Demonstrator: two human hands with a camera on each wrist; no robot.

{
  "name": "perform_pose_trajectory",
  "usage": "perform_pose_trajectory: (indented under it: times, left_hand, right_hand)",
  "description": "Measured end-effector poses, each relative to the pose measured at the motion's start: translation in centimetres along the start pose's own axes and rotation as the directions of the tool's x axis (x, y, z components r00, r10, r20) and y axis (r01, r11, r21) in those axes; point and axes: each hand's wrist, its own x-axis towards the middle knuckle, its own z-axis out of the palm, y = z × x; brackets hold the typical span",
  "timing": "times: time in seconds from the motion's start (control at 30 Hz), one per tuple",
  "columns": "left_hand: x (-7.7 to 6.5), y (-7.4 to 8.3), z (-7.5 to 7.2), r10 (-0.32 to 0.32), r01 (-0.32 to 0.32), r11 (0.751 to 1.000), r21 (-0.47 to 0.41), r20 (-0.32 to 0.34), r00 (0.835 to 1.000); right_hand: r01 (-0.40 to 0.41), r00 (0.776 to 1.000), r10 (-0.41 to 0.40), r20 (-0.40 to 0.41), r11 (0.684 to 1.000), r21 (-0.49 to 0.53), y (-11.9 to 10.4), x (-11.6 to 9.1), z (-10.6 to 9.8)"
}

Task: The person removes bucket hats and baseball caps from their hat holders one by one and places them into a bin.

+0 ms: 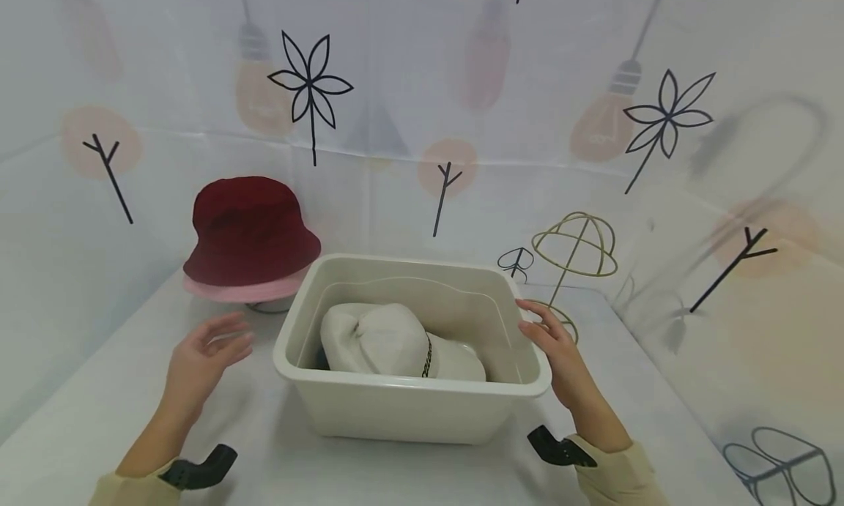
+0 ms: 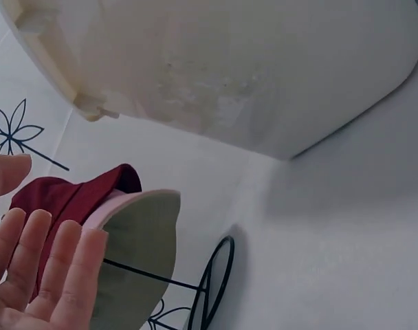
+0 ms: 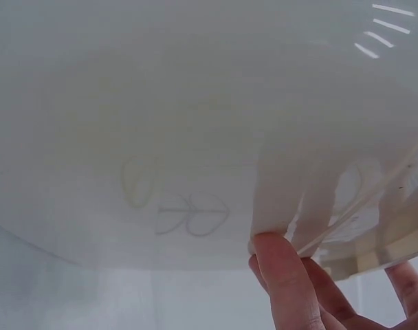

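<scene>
A white plastic tub [image 1: 409,411] stands in the middle of the table. Inside lies a white cap [image 1: 376,337] with a patterned cord above its brim, and something dark shows beneath its left side. My right hand [image 1: 554,348] holds the tub's right rim, the thumb [image 3: 284,275] against the outer wall and other fingers at the rim's edge. Off the tub's left side, my left hand [image 1: 204,356] hovers with nothing in it, fingers loosely extended. Beyond it, a dark red bucket hat [image 1: 253,228] sits over a pink-brimmed hat [image 1: 257,291] on a wire stand.
Behind the tub's right side rises a bare gold wire hat stand [image 1: 576,246], close to my right hand. The white table [image 1: 356,469] meets a printed cloth backdrop [image 1: 369,198] at the back. Part of a black wire stand [image 2: 212,282] shows in the left wrist view.
</scene>
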Motion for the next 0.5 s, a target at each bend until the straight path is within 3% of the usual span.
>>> perform_pose_trajectory:
  times: [0.23, 0.3, 0.5]
  left_hand:
    - [0.9, 0.8, -1.3, -0.003, 0.030, 0.968, 0.248, -0.113, 0.994]
    - [0.7, 2.2, -1.4, -0.008, 0.048, 0.965, 0.257, -0.154, 0.988]
    - [-0.3, 8.9, -0.9, -0.053, 0.100, 0.976, 0.194, -0.232, 0.971]
  right_hand:
    - [-0.005, 1.000, 0.005, 0.000, 1.000, -0.012, 0.0, 0.1, 0.0]
    - [-0.007, 1.000, 0.007, 0.000, 1.000, -0.015, 0.0, 0.1, 0.0]
    - [-0.003, 1.000, 0.003, -0.001, 1.000, -0.011, 0.1, 0.0, 0.0]
